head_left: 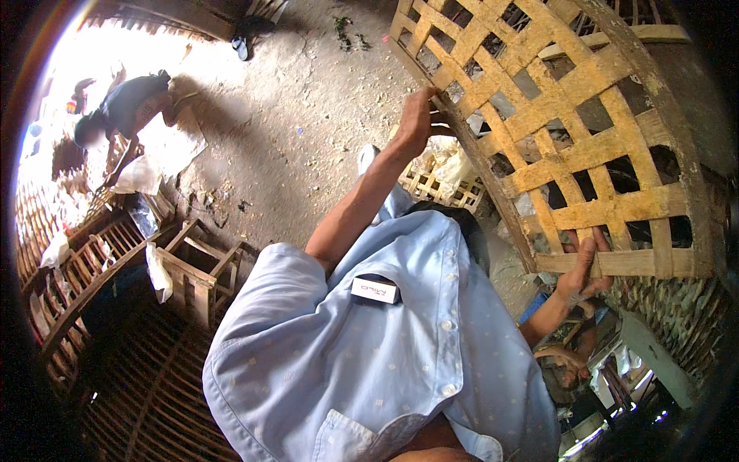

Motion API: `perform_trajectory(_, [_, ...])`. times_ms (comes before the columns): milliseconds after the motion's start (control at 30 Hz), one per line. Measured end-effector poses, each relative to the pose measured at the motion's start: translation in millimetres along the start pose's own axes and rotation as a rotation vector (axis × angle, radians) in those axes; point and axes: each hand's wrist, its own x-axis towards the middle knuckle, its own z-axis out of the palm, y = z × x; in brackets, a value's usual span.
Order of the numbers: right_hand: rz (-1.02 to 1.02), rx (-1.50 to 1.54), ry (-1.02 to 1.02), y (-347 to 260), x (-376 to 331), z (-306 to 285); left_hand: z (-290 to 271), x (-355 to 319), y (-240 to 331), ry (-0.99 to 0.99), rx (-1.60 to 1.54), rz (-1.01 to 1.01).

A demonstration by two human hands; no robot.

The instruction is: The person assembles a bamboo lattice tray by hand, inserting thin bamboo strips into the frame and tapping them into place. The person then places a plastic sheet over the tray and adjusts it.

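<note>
One left hand (416, 127) and one right hand (585, 271) seem clamped on one woven panel (543, 171).

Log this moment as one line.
left hand: gripping woven panel by side frame | right hand: gripping its lower edge | co-worker: bent over, upper left of view

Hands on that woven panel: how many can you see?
2: the left hand at the left edge of the woven panel, the right hand at its lower edge. Another behind it could be hidden.
</note>
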Motion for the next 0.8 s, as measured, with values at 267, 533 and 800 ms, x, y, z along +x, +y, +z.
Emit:
perform_trajectory(267, [-0.004, 0.114, 0.032, 24, 2, -5, -16, 2, 10, -0.078, 0.115, 0.051])
perform_trajectory(533, [0.004, -0.023, 0.021, 8, 7, -14, -25, 20, 26, 0.013, 0.113, 0.036])
perform_trajectory(800, [0.013, -0.042, -0.042, 15, 5, -15, -41, 31, 29, -0.108, 0.094, -0.043])
